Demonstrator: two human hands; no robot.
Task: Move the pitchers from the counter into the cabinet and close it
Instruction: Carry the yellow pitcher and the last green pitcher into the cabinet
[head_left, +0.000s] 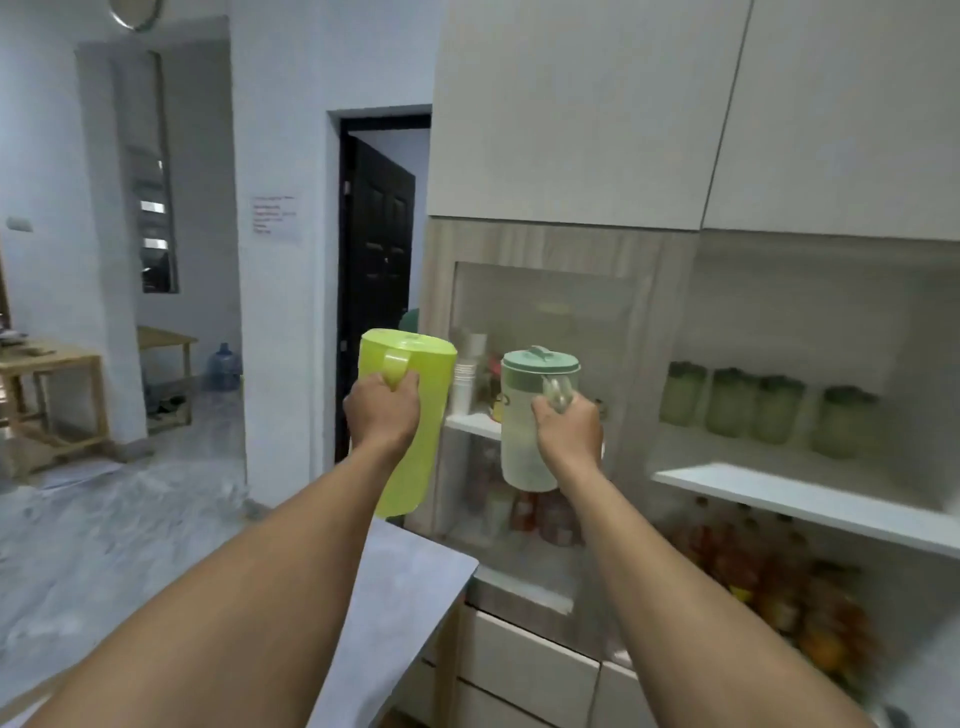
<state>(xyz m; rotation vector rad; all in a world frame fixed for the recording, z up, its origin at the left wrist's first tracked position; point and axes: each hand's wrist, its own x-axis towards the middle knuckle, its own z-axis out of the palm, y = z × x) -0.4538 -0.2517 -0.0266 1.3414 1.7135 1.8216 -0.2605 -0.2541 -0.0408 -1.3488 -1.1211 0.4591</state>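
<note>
Both pitchers are off the counter (415, 571) and in the air, one per hand. Left hand (382, 410) is wrapped around the handle of the lime-green pitcher (405, 415); right hand (569, 434) is clenched on the handle of the clear pitcher with the teal lid (530, 415). Both hang upright, long axis vertical, handles toward the person. Landmark: the glass-front cabinet (540, 405). The clear pitcher sits directly in front of its pane, level with the upper shelf (472, 423) where paper cups (465, 387) stand. The green pitcher is left of the cabinet's frame, in front of the dark doorway (379, 291). So the right hand is the nearer one, already lined up; the left needs to shift right. I can't tell if the cabinet door is open or closed: too much blur and the pane is see-through. If closed, neither hand is free to open it, and one pitcher likely goes back down first. Upper shelf looks crowded on its left.
</note>
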